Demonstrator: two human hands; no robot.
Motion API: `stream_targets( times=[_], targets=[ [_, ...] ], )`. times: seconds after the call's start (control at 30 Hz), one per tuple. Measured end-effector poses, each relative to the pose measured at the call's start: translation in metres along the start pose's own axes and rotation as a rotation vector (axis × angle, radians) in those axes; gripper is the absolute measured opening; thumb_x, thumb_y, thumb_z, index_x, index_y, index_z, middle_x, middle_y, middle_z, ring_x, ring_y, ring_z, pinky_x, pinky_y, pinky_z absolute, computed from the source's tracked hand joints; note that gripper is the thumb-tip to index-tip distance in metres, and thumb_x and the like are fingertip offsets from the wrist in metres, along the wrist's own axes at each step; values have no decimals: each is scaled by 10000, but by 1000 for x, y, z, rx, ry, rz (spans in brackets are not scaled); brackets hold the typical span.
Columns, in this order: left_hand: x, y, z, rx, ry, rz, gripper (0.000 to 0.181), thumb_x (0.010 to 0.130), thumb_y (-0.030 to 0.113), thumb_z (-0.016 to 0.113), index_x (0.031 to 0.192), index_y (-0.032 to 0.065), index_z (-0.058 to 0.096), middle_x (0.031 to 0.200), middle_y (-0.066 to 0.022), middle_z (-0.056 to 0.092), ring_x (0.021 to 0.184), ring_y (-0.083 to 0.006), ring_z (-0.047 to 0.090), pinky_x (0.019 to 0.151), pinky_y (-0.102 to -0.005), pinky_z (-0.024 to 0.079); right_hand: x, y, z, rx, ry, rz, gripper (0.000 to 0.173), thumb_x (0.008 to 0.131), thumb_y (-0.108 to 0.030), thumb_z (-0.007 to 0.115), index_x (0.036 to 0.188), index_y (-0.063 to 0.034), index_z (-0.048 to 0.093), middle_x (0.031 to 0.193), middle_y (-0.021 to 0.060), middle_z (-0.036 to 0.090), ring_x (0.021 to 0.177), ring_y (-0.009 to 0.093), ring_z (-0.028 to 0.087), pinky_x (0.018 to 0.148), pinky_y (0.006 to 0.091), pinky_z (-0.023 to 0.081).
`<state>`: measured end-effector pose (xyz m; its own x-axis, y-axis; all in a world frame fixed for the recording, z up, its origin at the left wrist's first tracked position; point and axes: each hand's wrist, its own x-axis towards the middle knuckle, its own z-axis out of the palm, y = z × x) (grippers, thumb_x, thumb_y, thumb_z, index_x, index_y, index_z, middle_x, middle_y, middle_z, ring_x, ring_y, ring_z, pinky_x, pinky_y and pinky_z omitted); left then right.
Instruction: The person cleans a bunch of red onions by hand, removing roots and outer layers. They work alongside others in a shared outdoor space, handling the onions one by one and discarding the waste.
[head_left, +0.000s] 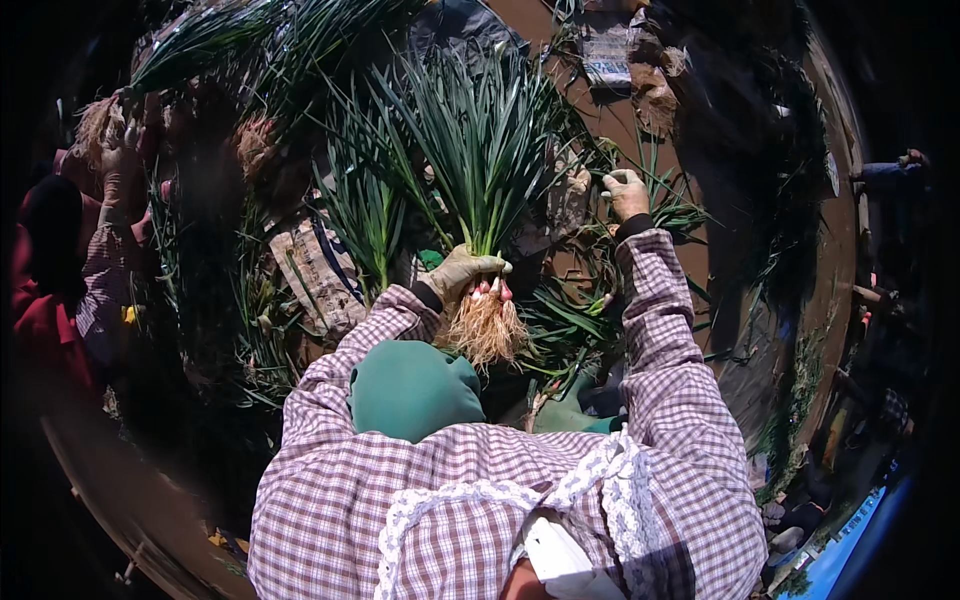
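Observation:
My left hand (461, 276), in a pale glove, grips a bunch of young garlic plants by the lower stems. Their long green leaves (480, 142) fan out away from me. Below the fist hang pinkish bulbs (495, 288) and a thick tuft of tan roots (487, 326). Also gloved, my right hand (627, 193) is off to the right with curled fingers, above loose leaves. Whether it pinches a thin leaf is too small to tell. Another upright bunch of the green plants (375, 225) is just left of the held one.
Printed woven sacks (319, 274) lie among cut leaves on brown soil (600, 112). My green-covered knee (416, 390) rises close below my left forearm. At far left, another person's gloved hand (120, 146) holds a rooted bunch. More leaves (574, 315) lie to the right.

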<state>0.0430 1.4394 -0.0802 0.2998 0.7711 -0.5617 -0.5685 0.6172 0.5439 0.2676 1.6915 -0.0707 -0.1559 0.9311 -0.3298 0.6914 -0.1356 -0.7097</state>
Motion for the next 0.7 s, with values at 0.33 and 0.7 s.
stream_targets(
  times=[0.33, 0.7],
  targets=[
    [3, -12, -7, -54, 72, -32, 150, 779, 102, 653, 828, -30, 600, 654, -108, 623, 442, -105, 538, 381, -188, 403, 28, -150, 152, -365, -339, -480, 251, 832, -237, 565, 1010, -61, 584, 998, 147, 613, 928, 317, 578, 811, 374, 454],
    [4, -17, -11, -35, 85, 18, 137, 780, 112, 640, 776, -3, 566, 615, -144, 629, 382, -102, 520, 326, -181, 373, 84, -132, 187, -632, -600, -282, 542, 748, -447, 666, 1046, 3, 609, 998, 149, 630, 902, 280, 600, 772, 366, 476]
  ],
)
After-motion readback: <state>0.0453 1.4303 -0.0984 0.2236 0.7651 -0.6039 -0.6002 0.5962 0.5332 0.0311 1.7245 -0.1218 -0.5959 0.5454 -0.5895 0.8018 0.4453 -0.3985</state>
